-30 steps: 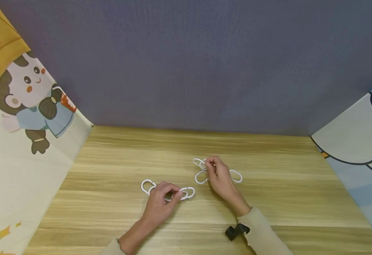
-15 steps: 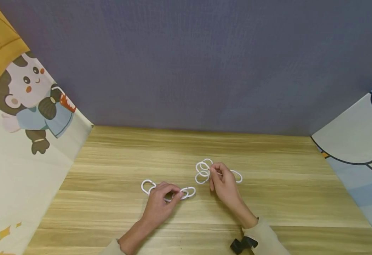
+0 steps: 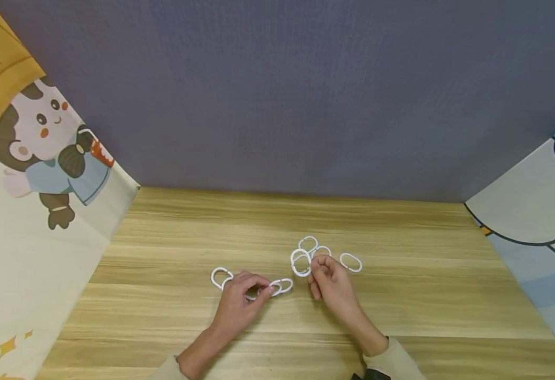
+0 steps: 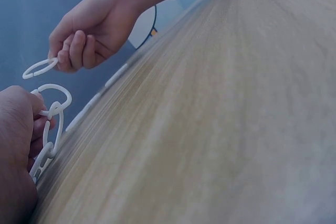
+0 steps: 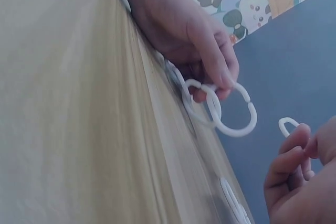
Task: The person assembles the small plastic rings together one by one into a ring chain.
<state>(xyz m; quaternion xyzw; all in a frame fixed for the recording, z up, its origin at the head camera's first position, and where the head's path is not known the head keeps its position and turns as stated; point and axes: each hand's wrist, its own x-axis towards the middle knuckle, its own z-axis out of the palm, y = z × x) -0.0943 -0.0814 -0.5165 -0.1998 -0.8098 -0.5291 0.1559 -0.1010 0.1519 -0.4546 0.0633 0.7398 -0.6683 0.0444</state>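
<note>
left hand (image 3: 239,301) has its fingers pinched on a white split-ring chain (image 5: 235,133), right hand (image 3: 338,287) clamped on a single ring (image 3: 292,263) near it, more rings (image 3: 350,255) on the wood-grain table (image 3: 424,306), bluish-grey wall (image 3: 282,95) behind

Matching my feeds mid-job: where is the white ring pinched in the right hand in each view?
Head: white ring in the lower half, just right of centre.
Left wrist: ring near the left edge, above mid-height.
Right wrist: ring on the right side, slightly below mid-height, partly hidden.
Shared landmark: the left hand, holding linked rings.
</note>
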